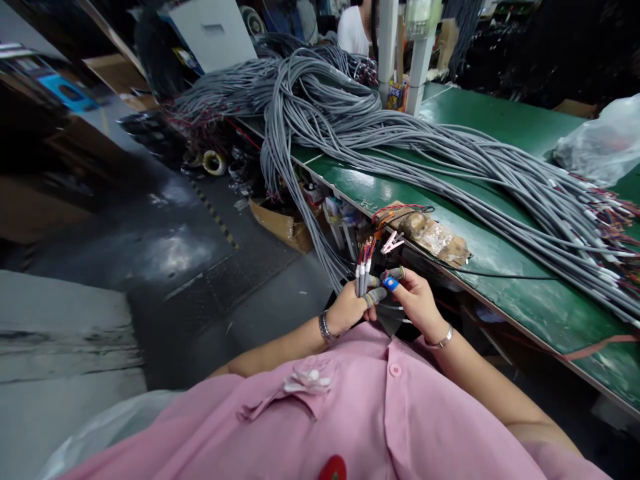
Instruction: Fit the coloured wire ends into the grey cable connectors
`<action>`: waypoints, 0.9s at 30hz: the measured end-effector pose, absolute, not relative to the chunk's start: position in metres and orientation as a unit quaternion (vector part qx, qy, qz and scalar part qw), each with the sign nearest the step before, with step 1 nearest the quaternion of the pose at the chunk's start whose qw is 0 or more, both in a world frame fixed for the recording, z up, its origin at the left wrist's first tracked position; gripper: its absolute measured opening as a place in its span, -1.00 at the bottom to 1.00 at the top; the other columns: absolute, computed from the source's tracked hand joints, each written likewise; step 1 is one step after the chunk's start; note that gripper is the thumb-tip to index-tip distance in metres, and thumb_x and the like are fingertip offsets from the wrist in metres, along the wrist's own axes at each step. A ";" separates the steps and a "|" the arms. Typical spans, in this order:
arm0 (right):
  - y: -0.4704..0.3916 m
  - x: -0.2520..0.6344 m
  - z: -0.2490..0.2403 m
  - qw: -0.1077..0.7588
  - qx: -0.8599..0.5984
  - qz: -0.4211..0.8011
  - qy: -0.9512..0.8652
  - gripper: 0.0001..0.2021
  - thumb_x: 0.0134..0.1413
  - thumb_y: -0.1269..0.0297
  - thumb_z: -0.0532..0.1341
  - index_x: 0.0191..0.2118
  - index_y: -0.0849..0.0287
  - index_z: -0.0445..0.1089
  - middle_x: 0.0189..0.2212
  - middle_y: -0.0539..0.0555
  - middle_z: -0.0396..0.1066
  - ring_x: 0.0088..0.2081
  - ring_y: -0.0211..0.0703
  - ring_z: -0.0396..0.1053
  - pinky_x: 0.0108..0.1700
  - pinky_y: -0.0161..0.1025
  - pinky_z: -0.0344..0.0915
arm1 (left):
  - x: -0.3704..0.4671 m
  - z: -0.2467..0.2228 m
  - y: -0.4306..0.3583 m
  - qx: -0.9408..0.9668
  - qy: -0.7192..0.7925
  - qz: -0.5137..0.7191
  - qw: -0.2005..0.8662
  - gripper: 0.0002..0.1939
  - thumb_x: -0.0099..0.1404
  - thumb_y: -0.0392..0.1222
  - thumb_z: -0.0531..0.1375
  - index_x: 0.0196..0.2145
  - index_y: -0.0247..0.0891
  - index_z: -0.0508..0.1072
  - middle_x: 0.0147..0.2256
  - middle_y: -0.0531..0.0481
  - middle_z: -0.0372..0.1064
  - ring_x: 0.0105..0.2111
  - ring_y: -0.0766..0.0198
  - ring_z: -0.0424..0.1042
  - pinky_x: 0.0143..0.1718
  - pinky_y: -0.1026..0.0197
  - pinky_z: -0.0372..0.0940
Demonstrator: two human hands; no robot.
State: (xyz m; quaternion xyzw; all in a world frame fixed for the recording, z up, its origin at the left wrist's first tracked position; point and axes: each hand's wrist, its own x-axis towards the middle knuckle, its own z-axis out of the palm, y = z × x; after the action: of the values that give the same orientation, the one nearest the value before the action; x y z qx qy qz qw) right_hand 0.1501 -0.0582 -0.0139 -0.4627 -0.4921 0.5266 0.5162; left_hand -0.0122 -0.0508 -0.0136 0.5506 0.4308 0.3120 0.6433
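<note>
My left hand (353, 308) is closed round a few grey cables (363, 281), whose ends stand upright with white bands and thin coloured wires on top. Grey finger covers are on some of its fingers. Close beside it on the right, my right hand (413, 297) has its thumb and fingers pinched together, with blue tape on one digit; what lies between the fingertips is too small to name. From the held ends, the grey cables run up to a large bundle (330, 113) draped over the green table (380, 190).
A wrapped brown block (435, 237) and a pink clip (392, 242) are at the table's near edge. A clear plastic bag (603, 143) lies at the right. Behind the bundle is a person in white (353, 32). An open cardboard box (283, 225) stands under the table.
</note>
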 end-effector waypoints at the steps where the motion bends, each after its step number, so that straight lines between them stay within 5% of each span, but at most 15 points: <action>1: -0.056 0.151 -0.011 0.511 -0.456 0.516 -0.515 -0.82 0.03 0.14 0.29 -0.30 0.14 0.47 -0.42 0.00 0.41 -0.41 -0.25 0.29 -0.36 -0.31 0.26 | -0.013 -0.013 -0.050 0.547 0.433 0.311 0.646 -0.65 0.17 0.08 0.22 -0.47 -0.30 0.35 -0.73 0.08 0.28 -0.75 0.39 0.27 -0.70 0.37 0.18; 7: -0.035 0.148 0.005 0.475 -0.438 0.495 -0.580 -0.83 0.04 0.18 0.28 -0.31 0.17 0.46 -0.46 -0.02 0.38 -0.43 -0.27 0.26 -0.35 -0.30 0.22 | -0.015 -0.003 -0.038 0.507 0.447 0.345 0.652 -0.63 0.09 0.06 0.28 -0.54 -0.32 0.34 -0.64 0.03 0.34 -0.74 0.36 0.31 -0.72 0.34 0.19; 14: -0.040 0.135 -0.013 0.516 -0.483 0.562 -0.429 -0.80 -0.03 0.14 0.31 -0.39 0.18 0.44 -0.52 -0.04 0.33 -0.53 -0.32 0.17 -0.52 -0.34 0.11 | -0.011 -0.012 -0.035 0.456 0.444 0.407 0.656 -0.64 0.09 0.05 0.29 -0.50 -0.34 0.38 -0.59 -0.02 0.39 -0.67 0.34 0.38 -0.74 0.38 0.06; 27: -0.035 0.137 -0.015 0.502 -0.479 0.567 -0.445 -0.77 0.01 0.09 0.29 -0.29 0.13 0.40 -0.44 -0.04 0.36 -0.48 -0.31 0.20 -0.48 -0.34 0.15 | -0.005 -0.013 -0.028 0.355 0.469 0.469 0.659 -0.65 0.03 0.02 0.32 -0.52 -0.31 0.34 -0.65 0.06 0.33 -0.76 0.44 0.23 -0.76 0.37 0.01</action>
State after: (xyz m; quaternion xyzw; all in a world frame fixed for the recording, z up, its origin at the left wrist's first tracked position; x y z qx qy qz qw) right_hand 0.1367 -0.0353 -0.0154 -0.4787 -0.4447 0.5666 0.5020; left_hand -0.0051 -0.0279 -0.0131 0.3546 0.4690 0.4690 0.6590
